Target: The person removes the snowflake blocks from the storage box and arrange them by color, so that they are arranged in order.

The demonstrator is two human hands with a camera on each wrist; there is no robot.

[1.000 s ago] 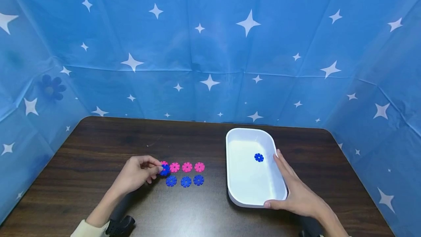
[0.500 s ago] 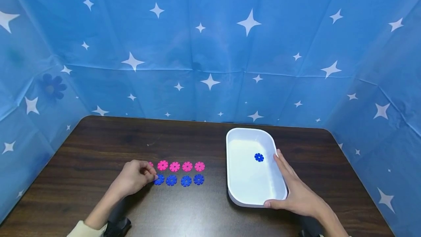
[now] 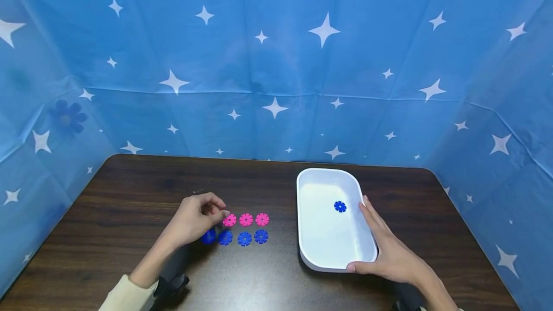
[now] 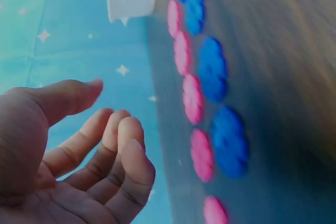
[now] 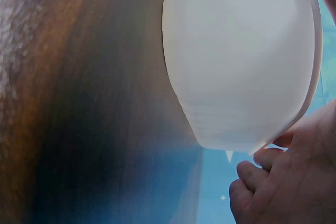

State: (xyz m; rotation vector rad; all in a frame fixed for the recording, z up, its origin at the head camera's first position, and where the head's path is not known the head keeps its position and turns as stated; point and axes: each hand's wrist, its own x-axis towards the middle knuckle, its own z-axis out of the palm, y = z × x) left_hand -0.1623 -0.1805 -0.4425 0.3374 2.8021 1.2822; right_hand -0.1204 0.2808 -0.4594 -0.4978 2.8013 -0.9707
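Note:
On the dark wooden table (image 3: 129, 191) lie two rows of small toothed discs. The pink discs (image 3: 246, 219) form the far row and the blue discs (image 3: 244, 238) the near row. My left hand (image 3: 219, 212) hovers over the left end of the pink row and hides the discs there. In the left wrist view the same hand (image 4: 105, 108) has loosely curled fingers and holds nothing, with pink discs (image 4: 192, 98) and blue discs (image 4: 212, 69) beyond it. My right hand (image 3: 376, 244) rests against the right side of a white tray (image 3: 328, 172), thumb at its near corner. One blue disc (image 3: 340, 206) lies in the tray.
Blue star-patterned cloth (image 3: 276, 61) walls in the table at the back and both sides. The tray's outer wall (image 5: 241, 61) fills the right wrist view, with my right hand (image 5: 283, 182) at its edge. A dark strap (image 3: 170, 284) sits on my left wrist.
My left hand set a blue disc down at the left end of the blue row, let go, and moved up over the pink row. The right hand and tray stayed still.

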